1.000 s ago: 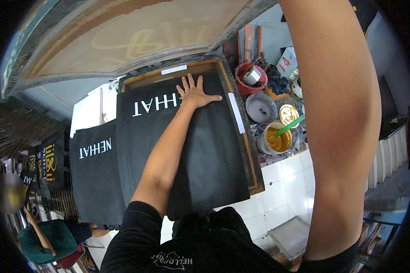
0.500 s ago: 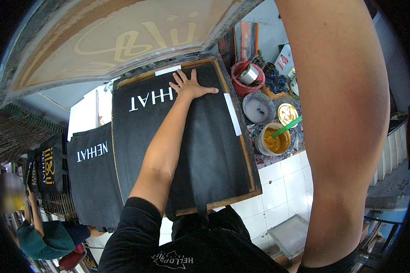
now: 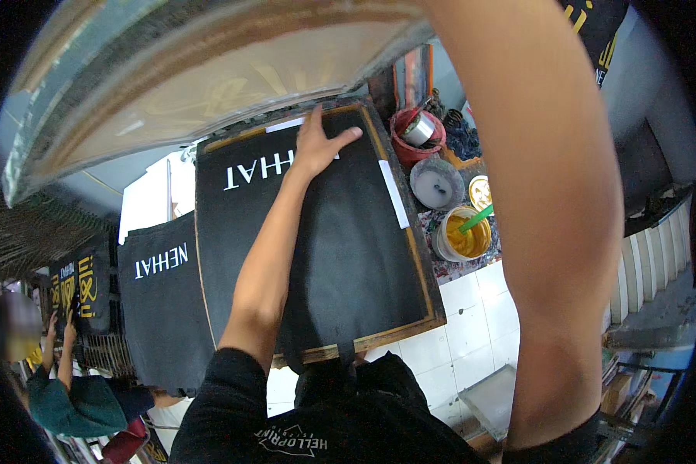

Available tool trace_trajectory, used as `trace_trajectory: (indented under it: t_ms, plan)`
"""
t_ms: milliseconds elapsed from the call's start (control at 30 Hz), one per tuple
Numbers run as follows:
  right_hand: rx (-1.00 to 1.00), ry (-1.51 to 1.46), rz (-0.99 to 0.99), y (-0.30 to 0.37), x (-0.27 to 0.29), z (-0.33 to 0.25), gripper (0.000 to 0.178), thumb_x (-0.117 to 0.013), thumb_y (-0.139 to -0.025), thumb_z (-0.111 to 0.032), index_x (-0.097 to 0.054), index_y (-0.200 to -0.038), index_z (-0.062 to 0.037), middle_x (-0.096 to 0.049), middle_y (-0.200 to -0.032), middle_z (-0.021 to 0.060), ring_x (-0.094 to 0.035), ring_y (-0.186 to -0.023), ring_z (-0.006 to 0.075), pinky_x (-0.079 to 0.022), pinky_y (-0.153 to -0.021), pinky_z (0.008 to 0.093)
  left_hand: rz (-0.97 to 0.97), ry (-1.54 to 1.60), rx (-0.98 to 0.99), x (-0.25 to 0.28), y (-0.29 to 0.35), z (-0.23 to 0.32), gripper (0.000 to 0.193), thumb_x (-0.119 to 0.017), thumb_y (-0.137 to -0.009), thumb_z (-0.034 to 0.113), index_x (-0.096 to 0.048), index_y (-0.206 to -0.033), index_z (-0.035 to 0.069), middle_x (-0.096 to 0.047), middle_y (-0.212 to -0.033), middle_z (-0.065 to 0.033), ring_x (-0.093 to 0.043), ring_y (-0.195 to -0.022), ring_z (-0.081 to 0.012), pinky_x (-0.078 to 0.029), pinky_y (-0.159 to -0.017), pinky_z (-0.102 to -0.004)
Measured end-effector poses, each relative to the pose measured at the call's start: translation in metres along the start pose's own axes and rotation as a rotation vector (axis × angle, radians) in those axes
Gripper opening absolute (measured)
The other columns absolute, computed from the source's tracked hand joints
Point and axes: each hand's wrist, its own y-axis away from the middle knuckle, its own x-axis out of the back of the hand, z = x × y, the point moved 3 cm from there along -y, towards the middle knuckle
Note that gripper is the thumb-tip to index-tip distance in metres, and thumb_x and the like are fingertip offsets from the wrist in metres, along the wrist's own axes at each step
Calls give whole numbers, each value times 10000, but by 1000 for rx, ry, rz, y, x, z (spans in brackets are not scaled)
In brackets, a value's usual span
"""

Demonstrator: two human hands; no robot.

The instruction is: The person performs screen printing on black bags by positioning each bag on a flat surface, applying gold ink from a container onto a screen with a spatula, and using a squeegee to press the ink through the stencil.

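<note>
My left hand (image 3: 321,143) lies flat, fingers spread, on a black fabric (image 3: 348,255) stretched over a wooden-edged board (image 3: 428,294). It rests at the far end, covering part of the white printed letters. My right forearm (image 3: 549,193) rises up past the top of the picture, and its hand is out of view. A large framed printing screen (image 3: 209,85) is tilted up above the board's far edge.
Right of the board stand a tub of yellow ink with a green stick (image 3: 460,236), a grey bowl (image 3: 437,183) and a red bucket (image 3: 414,135). Another black printed fabric (image 3: 158,301) lies to the left. A person (image 3: 62,371) stands at lower left. White tiles (image 3: 479,317) show near me.
The raised screen now fills more of the top of the view. My left hand stays flat on the fabric by the white letters, shifted only slightly.
</note>
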Motion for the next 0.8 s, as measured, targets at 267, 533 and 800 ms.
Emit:
trace_trajectory:
  t_ms: [267, 533, 800]
  plan:
    - [238, -254, 115, 181, -47, 8, 263, -757, -802, -277, -718, -962, -71, -712, -843, 137, -704, -806, 331, -556, -714, 464, 449, 1046, -291, 160, 314, 28, 594, -600, -1008, 506, -561, -1258, -31, -709, -1130, -224, -718, -964, -349, -582, -856, -547]
    - [278, -164, -326, 346, -142, -3, 287, -773, -733, -169, -650, -970, -67, -675, -915, 109, -672, -892, 308, -545, -766, 437, 157, 1027, 574, 83, 449, -40, 262, -667, -993, 187, -708, -1048, -66, -770, -992, -218, -758, -830, -230, -601, -793, -347]
    - [195, -203, -702, 316, -162, 22, 342, -739, -851, -347, -657, -960, -34, -717, -930, 164, -699, -918, 345, -545, -776, 473, 6, 1006, 736, 77, 454, -68, 254, -688, -946, 152, -684, -1071, -69, -765, -1035, -217, -763, -864, -237, -601, -789, -330]
